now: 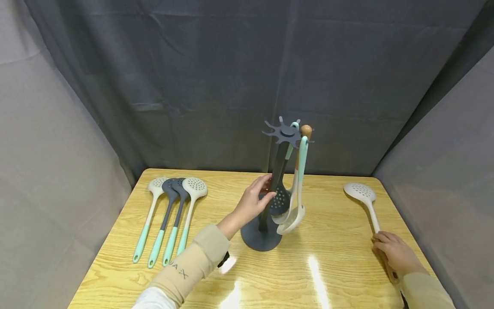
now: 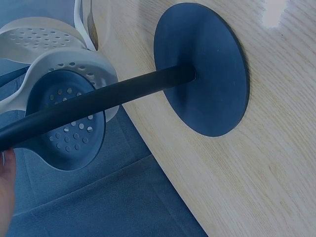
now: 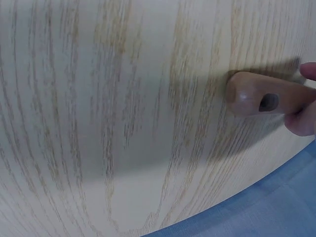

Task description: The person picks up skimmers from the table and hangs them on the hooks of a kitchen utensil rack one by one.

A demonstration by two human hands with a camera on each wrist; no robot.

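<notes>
Far left: four slotted spoons (image 1: 170, 214) lie side by side on the wooden worktop (image 1: 332, 266), mint handles toward the camera.
Left hand: the left hand (image 1: 252, 201) curls its fingers round the dark post of the utensil stand (image 1: 262, 236), mid-worktop.
Stand: grey and white skimmers (image 1: 287, 210) hang from its top hooks; round base flat on the wood.
Right hand: the right hand (image 1: 393, 253) grips the wooden handle end of a white skimmer (image 1: 360, 195) lying near the right edge.

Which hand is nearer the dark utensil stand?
Left. The left hand grips the utensil stand at its pole; the right hand is far off, holding the white skimmer.
</notes>
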